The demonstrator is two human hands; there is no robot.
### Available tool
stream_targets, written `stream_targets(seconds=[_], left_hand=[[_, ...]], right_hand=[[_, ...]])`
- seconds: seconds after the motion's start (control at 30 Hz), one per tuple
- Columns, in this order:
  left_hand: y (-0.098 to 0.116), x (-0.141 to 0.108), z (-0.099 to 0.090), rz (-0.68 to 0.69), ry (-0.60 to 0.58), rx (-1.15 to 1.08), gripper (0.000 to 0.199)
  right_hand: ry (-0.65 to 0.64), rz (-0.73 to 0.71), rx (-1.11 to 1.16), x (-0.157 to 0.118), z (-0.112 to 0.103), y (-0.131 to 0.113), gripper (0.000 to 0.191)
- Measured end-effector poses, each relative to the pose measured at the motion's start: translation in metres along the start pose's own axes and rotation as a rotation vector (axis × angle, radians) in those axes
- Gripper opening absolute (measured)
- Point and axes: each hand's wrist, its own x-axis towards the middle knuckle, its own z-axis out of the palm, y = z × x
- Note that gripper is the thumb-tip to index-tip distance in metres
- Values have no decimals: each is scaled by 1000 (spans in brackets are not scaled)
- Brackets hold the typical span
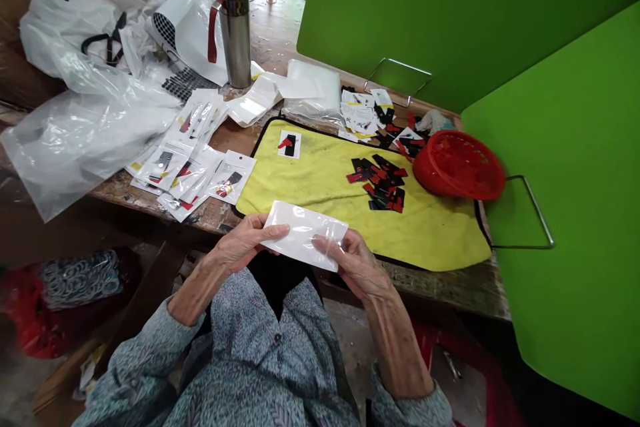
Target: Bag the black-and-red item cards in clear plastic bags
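Note:
A small white plastic pouch (pixel 300 232) is stretched between my two hands, just over the near edge of a yellow cloth mat (pixel 315 177). My left hand (pixel 245 240) pinches its left end, thumb on top. At the other end, my right hand (pixel 357 260) grips it, the thumb showing through clear plastic. On the mat, a printed card (pixel 289 145) bears a red and black piece. Farther right on the mat lies a pile of flat black and red pieces (pixel 383 183). Filled packets (pixel 233 177) lie overlapping left of the mat.
A red plastic basket (pixel 457 163) stands at the mat's right. Behind are a stack of clear bags (pixel 313 90), printed cards (pixel 360 112) and a steel flask (pixel 234 20). Crumpled plastic (pixel 95 113) covers the left. Green panels (pixel 390 13) border the back and right.

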Motion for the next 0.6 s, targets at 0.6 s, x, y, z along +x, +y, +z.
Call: stream_targets(seconds=[0.6], left_hand=[[-4, -16, -2, 639, 270, 933, 71]], right_hand=[[-43, 5, -90, 7, -3, 15, 41]])
